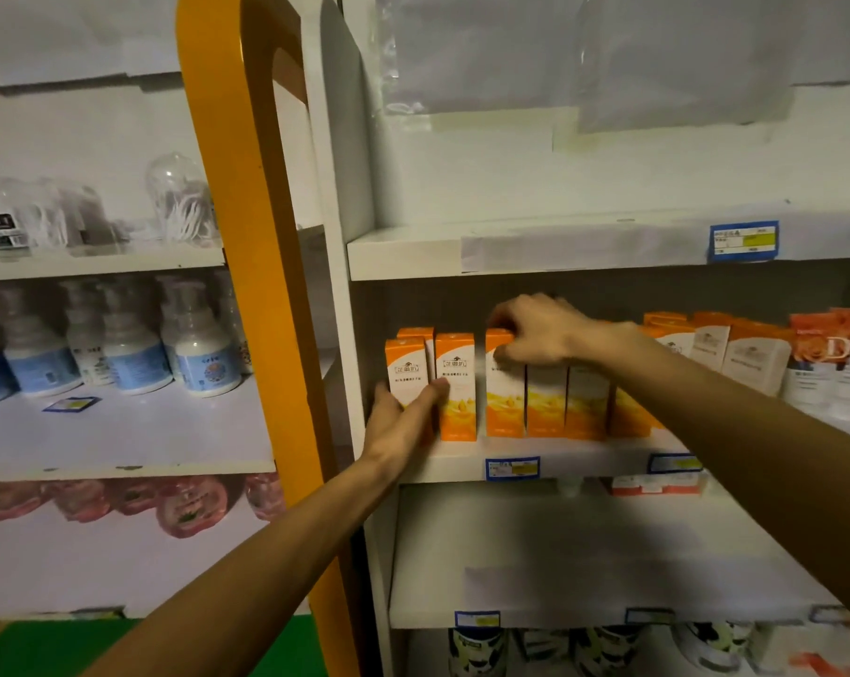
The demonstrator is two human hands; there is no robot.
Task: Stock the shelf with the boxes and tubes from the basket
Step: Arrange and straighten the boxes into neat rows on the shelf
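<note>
Several tall orange-and-white boxes stand in a row on the middle shelf (584, 459). My left hand (403, 422) grips the leftmost box (405, 371) around its lower part, thumb on the front. Beside it stands a second box (456, 383). My right hand (540, 329) reaches in from the right and pinches the top of the third box (503, 398). Further boxes (567, 403) of the same kind continue to the right under my forearm. The basket is not in view.
An orange upright post (261, 266) splits the shelving. Pump bottles (203, 349) and clear jars (178, 197) fill the left unit. To the right stand more orange boxes (750, 354) and rose-printed tubes (833, 354). Blue price tags (512, 467) line the shelf edges.
</note>
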